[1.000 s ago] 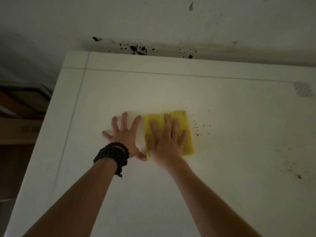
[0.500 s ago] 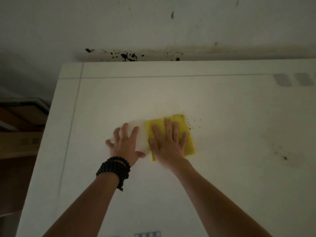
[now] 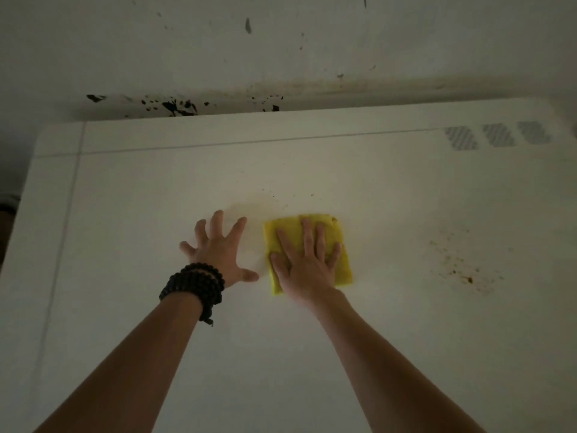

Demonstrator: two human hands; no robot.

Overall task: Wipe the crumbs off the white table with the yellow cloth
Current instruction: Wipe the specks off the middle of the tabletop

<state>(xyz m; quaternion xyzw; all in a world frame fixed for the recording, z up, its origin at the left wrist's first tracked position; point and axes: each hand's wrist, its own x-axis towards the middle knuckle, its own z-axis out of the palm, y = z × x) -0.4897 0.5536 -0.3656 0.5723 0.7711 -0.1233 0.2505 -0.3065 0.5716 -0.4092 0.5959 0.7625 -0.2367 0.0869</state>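
A folded yellow cloth (image 3: pixel 338 242) lies flat on the white table (image 3: pixel 156 189) near its middle. My right hand (image 3: pixel 304 264) presses down on the cloth with fingers spread and covers most of it. Just left of the cloth, my left hand (image 3: pixel 218 248) rests flat on the bare table with fingers apart and holds nothing; a black bead bracelet (image 3: pixel 195 289) wraps its wrist. A patch of brown crumbs (image 3: pixel 462 267) lies on the table to the right of the cloth. A few small specks (image 3: pixel 274 196) sit just beyond the cloth.
The table's far edge meets a white wall (image 3: pixel 281 48) with dark stains along its base. The table's left edge (image 3: pixel 22 214) drops off to a dark gap. Three grey striped patches (image 3: pixel 496 135) mark the far right of the tabletop.
The crumbs that lay just right of the cloth are no longer seen there. My left hand has spread its fingers and now sits a little apart from the cloth. The view has shifted.
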